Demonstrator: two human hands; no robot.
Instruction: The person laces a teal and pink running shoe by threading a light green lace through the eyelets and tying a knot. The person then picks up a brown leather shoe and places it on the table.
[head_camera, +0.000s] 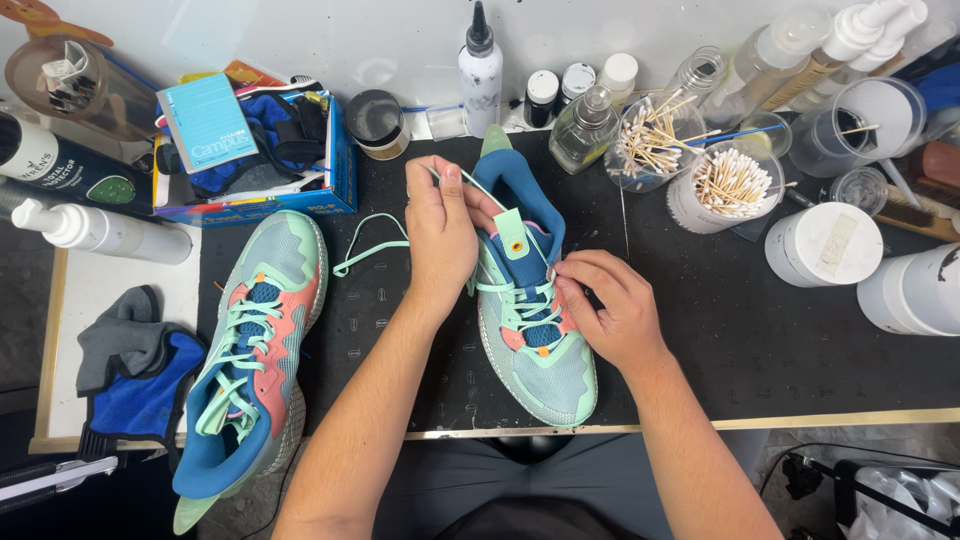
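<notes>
My left hand (440, 235) pinches the mint lace (372, 243) in a closed grip; my right hand (608, 305) grips the lacing on the shoe (530, 300), mid-tabletop (760, 340).

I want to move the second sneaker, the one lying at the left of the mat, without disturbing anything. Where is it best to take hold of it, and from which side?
Grip the left sneaker at its blue heel collar, coming from the near table edge. The heel points toward the person and overhangs the edge, so it is free, while its toe lies close to the blue box.
</notes>
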